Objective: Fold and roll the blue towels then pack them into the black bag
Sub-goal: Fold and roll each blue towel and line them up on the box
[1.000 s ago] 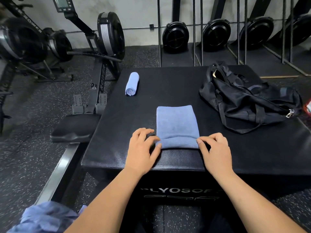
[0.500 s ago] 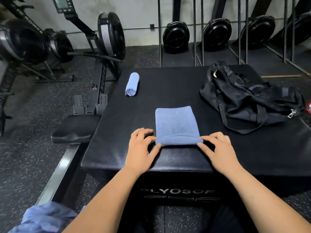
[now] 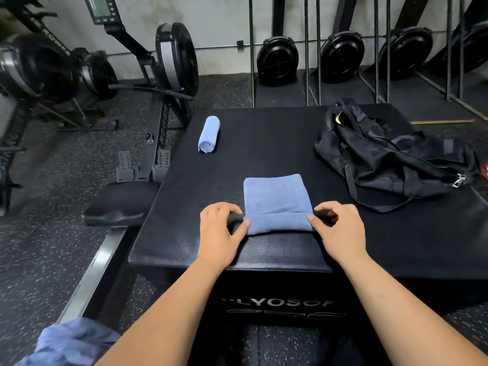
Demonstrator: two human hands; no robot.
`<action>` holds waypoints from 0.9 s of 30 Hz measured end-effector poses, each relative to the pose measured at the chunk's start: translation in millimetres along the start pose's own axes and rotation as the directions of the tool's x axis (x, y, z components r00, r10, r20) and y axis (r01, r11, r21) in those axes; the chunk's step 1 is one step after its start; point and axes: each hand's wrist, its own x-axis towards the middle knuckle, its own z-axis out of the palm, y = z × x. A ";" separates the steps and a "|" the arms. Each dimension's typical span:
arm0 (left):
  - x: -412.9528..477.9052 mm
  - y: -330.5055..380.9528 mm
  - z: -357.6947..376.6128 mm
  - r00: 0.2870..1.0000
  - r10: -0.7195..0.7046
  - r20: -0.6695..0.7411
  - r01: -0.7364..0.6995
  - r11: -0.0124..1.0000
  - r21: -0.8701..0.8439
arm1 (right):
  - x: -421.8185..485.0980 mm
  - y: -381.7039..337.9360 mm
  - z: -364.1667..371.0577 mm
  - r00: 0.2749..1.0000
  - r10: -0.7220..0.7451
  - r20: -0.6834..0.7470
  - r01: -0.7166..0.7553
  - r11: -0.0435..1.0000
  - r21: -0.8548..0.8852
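You are working the folded towel point(image 3: 276, 199), which is lying flat at the near middle of the table point(image 3: 264, 143), its near edge turned over into a first low roll. Your left hand point(image 3: 219, 233) is sitting at the roll's left end and your right hand point(image 3: 340, 233) at its right end. Each grip is pinching the end of the roll, with the thumb against the cloth and the fingers curled just beside it.

The towel is looking light, soft and limp (a thin microfibre sort, by its weave), so it is likely going to sag and skew if you are pushing from one end only. Taking hold at both ends and then spreading the fingers along the top of the roll seems the sound way, with even pressure to stop it loosening.

One rolled towel point(image 3: 208, 134) is lying at the far left of the table, well apart from the black bag point(image 3: 390, 159), which is slumping at the right. A heap of blue cloth point(image 3: 71, 342), probably more towels, is showing at your lower left.
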 end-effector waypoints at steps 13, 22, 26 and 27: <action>-6.8 -0.3 3.7 0.988 0.152 0.040 -0.157 0.971 0.182 | -12.1 12.3 -3.9 0.962 -0.260 0.080 0.271 0.897 -0.348; -3.3 -5.2 6.2 0.996 0.088 0.020 -0.090 0.991 0.101 | 1.1 18.9 -6.6 0.972 -0.149 0.179 0.190 0.953 -0.238; -5.3 -7.4 4.3 0.997 0.058 0.053 -0.059 0.998 0.023 | 2.7 21.0 -11.3 0.970 -0.102 0.221 0.135 0.981 -0.140; -5.2 -7.8 3.5 0.997 0.053 0.061 -0.054 0.999 0.010 | 2.9 20.8 -11.6 0.970 -0.092 0.224 0.121 0.986 -0.118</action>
